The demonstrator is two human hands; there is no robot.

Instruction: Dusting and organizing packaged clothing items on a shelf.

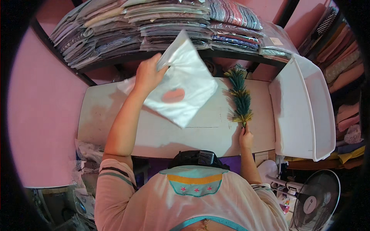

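My left hand point(149, 72) grips a corner of a folded white garment in a clear plastic bag point(189, 82), raised over the white table point(162, 141). A blurred reddish patch shows on the package's face. On the right, the fingers of my right hand point(246, 138) close around the handle of a fluffy duster point(241, 93) with dark green and yellow bristles. The duster points away from me, low over the tabletop or touching it; I cannot tell which.
Bagged, folded clothes point(173, 24) fill the dark shelf point(228, 55) above the table's back edge. A white plastic bin point(292, 115) stands at the right end. Folded fabrics point(341, 63) line the far right. A fan point(315, 202) is at lower right, with plastic-wrapped items point(86, 179) at lower left.
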